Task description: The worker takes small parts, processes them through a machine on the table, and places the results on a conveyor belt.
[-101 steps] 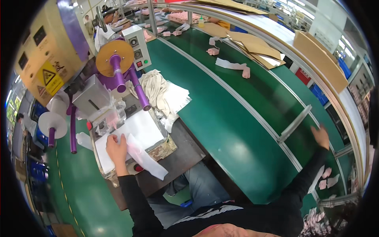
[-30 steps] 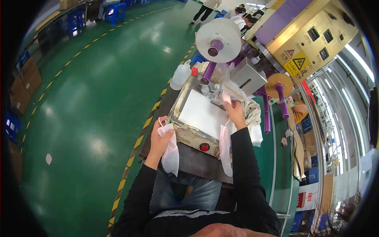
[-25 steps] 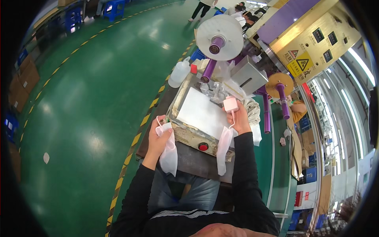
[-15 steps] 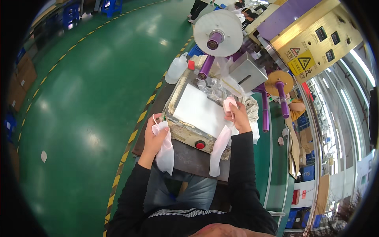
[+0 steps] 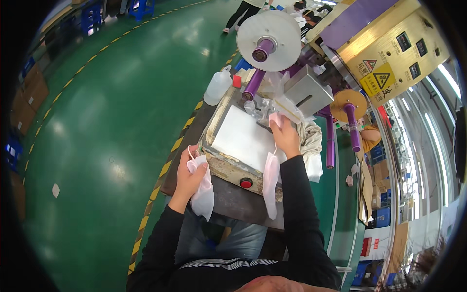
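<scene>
Gripping pale pouch point(image 5: 203, 197), left hand point(image 5: 188, 171) beside machine bed point(image 5: 225, 170), left edge; right hand point(image 5: 288, 136) pinching pink block point(image 5: 276, 118), right edge; white sheet point(image 5: 245, 138) between; green floor point(image 5: 112, 136) stretching left

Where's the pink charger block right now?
In the head view, just right of centre, the pink charger block is held in the right hand, beside the crumpled clear plastic.

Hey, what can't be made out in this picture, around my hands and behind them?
In the head view:
- Pink block: lower part hidden by your right hand.
- Left pouch: upper end partly covered by your left hand; its contents can't be told.
- Standing person: cut off by the upper edge.
- Gold machine: top cut off too.
</scene>
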Demonstrator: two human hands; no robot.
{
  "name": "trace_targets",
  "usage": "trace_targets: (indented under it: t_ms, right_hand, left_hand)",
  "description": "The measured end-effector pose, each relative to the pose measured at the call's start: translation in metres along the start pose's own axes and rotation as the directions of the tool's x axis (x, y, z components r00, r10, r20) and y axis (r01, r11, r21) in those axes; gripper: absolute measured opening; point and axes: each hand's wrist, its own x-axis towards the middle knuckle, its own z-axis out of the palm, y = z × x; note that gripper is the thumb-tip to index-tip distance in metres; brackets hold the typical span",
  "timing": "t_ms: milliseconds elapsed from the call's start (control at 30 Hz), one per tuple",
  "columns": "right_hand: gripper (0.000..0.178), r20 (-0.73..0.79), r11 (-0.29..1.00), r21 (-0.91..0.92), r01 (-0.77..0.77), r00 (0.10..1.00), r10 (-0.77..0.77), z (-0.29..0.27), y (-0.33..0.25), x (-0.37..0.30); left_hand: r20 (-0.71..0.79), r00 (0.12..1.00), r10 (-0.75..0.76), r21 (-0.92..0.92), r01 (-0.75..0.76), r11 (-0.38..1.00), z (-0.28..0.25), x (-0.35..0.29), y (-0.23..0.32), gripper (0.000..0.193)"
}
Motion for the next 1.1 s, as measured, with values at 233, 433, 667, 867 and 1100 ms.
trace_targets:
  t_ms: [233,433,667,867,1100]
  right_hand:
    - [0.065,0.031,0.966,-0.223,0.132,0.991,-0.128,0.016,0.000,0.040]
    - [0.069,-0.159,0.962,-0.244,0.125,0.973,-0.167,0.034,0.000,0.030]
    - [0.082,0.441,0.994,0.094,0.055,0.893,-0.091,-0.010,-0.008,0.044]
    - [0.076,-0.262,0.960,0.139,0.243,0.944,-0.201,-0.029,0.046,-0.094]
    - [0.070,0.046,0.984,-0.003,-0.177,0.983,0.177,-0.035,0.037,-0.282]
  left_hand:
    - [0.007,0.994,0.113,0.136,-0.113,0.984,-0.004,0.001,-0.007,0.056]
    - [0.024,0.995,0.096,0.057,-0.098,0.994,-0.006,0.008,-0.005,0.061]
    - [-0.034,0.998,0.062,0.060,-0.060,0.996,-0.007,0.006,-0.011,0.056]
    - [-0.015,0.994,0.108,0.096,-0.107,0.990,-0.015,0.006,-0.021,0.053]
    - [0.049,0.997,0.058,0.100,-0.063,0.993,-0.009,0.007,-0.020,0.050]
